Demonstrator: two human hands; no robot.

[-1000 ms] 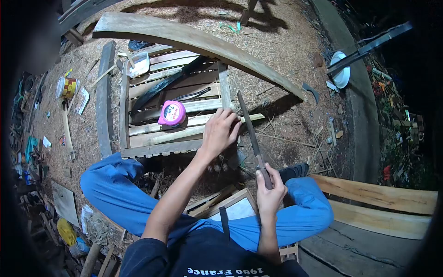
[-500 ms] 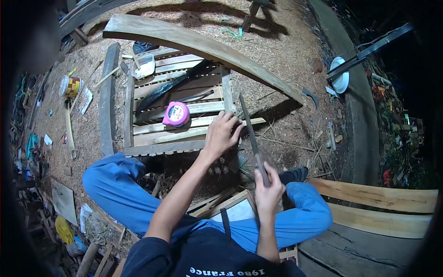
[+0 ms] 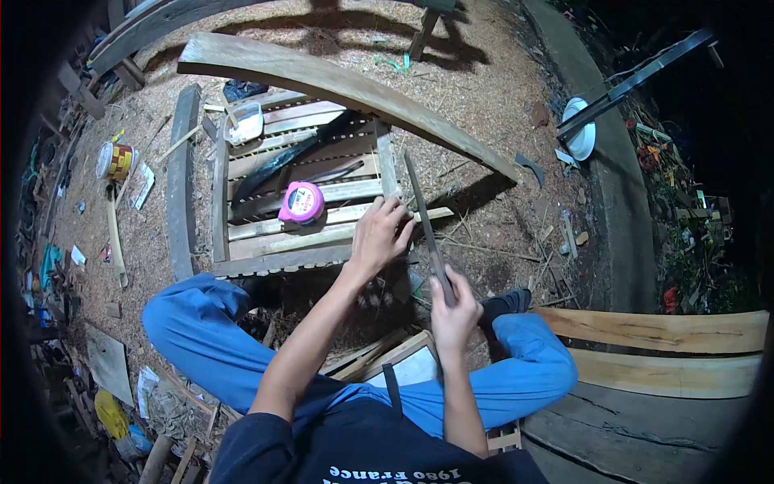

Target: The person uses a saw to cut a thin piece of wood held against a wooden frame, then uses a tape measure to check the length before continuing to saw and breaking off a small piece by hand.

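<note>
My right hand [image 3: 455, 313] grips the handle of a long, narrow machete [image 3: 426, 222], its dark blade pointing up and away from me. Beneath the curled fingers of my left hand [image 3: 379, 235] lies a pale wooden strip [image 3: 314, 240], held against the near right corner of a slatted wooden frame [image 3: 385, 165]. The strip's right end pokes out beyond the blade. Whether the edge touches the wood I cannot tell. A pink tape measure [image 3: 301, 202] rests on the slats, left of my left hand. Behind it lies a dark, long object [image 3: 290, 155].
A thick curved beam [image 3: 347, 89] slants across the frame's far side. Another beam [image 3: 182, 177] lies on the left. A plastic tub [image 3: 246, 123] sits at the far left corner. Planks [image 3: 661, 332] are at my right, and a painted can [image 3: 115, 160] stands on the left.
The whole view has shifted slightly left. Both hands keep their holds, and the machete's blade stays close beside my left hand.
</note>
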